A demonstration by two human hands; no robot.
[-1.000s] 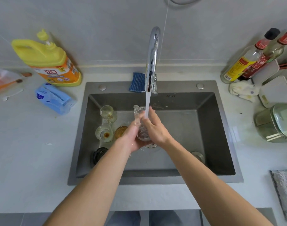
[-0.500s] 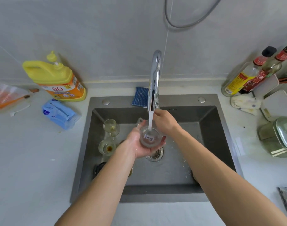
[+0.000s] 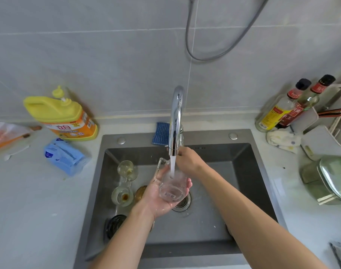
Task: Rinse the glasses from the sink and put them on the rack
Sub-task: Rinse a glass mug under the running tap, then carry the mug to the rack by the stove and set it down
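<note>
Glass [image 3: 172, 189] clasped in your left grip [image 3: 156, 198], mouth up under the tap [image 3: 176, 117], base toward you; right grip [image 3: 187, 162] unclear.

Grey tiled wall [image 3: 107, 55] above a pale grey countertop [image 3: 30, 210].

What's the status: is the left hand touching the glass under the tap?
Touching. The head view shows the glass lying in the left hand, whose fingers curl round its far side, under the tap.
</note>
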